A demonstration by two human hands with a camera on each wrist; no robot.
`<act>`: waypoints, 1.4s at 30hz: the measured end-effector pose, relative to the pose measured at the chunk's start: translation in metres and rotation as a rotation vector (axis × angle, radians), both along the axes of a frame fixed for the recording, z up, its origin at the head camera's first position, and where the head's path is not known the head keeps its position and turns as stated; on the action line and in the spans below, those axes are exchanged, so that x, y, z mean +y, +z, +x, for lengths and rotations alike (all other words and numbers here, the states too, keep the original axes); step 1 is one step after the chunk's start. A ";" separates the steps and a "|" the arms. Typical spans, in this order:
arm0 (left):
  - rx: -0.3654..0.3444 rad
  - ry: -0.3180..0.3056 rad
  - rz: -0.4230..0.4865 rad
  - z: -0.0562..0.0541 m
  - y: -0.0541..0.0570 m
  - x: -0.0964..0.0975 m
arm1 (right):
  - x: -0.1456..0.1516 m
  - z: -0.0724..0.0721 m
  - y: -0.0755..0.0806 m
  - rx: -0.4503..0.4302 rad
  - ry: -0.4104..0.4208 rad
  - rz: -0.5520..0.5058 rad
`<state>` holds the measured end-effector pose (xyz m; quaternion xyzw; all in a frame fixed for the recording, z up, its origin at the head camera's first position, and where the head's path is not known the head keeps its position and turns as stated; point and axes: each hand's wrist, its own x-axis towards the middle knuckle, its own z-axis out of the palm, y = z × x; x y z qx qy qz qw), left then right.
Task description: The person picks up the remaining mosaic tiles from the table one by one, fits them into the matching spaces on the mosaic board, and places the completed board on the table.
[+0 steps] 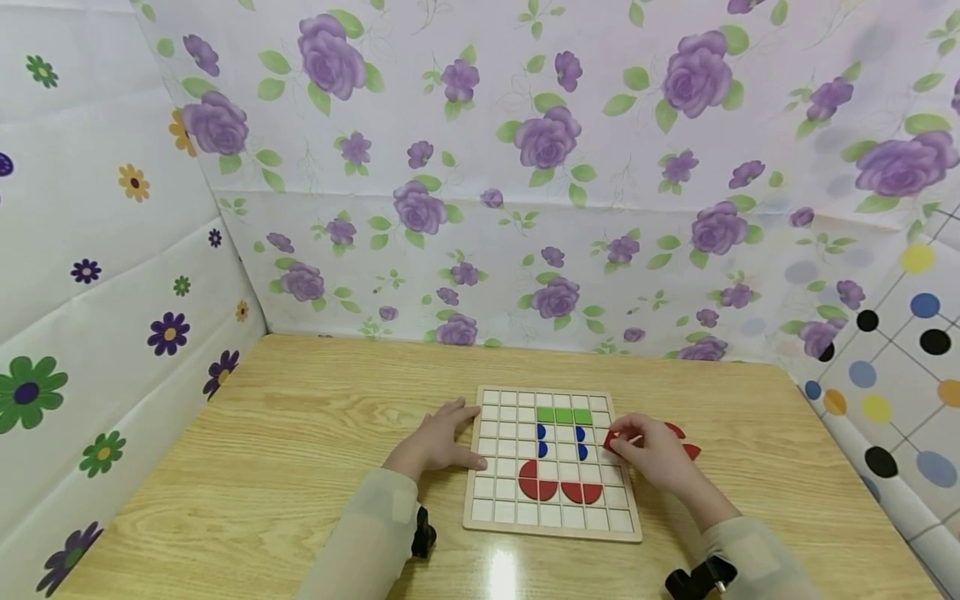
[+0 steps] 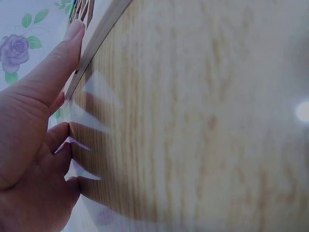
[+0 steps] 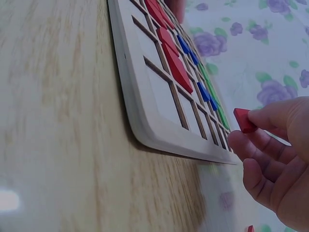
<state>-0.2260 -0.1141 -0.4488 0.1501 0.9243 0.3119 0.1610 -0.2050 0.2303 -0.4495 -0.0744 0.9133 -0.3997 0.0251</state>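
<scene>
A wooden grid board (image 1: 551, 531) with white square cells lies on the table. Along its left edge rests my left hand (image 1: 435, 442), fingers spread and thumb on the rim; in the left wrist view the thumb (image 2: 60, 60) touches the board's side. At the right edge my right hand (image 1: 660, 454) pinches a small red piece (image 3: 244, 121) between thumb and fingertips, just above the board. Set in the grid are green squares (image 1: 564, 416), several blue half-round pieces (image 1: 582, 451) and red quarter-round pieces (image 1: 547, 490).
Loose red pieces (image 1: 691, 451) lie on the table (image 1: 337, 400) just beyond the right hand, partly hidden by it. Flower-printed cloth (image 1: 480, 275) closes off the back, and patterned cloth also hangs at the left and right sides.
</scene>
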 end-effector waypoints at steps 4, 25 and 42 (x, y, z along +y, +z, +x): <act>-0.001 -0.002 0.001 0.000 -0.001 0.000 | -0.002 0.001 0.001 0.001 0.011 -0.002; 0.005 -0.004 -0.008 -0.001 0.000 -0.001 | -0.013 0.003 0.003 -0.030 0.045 -0.025; -0.005 0.008 -0.055 -0.002 0.001 0.001 | -0.022 0.002 0.000 -0.036 0.087 -0.048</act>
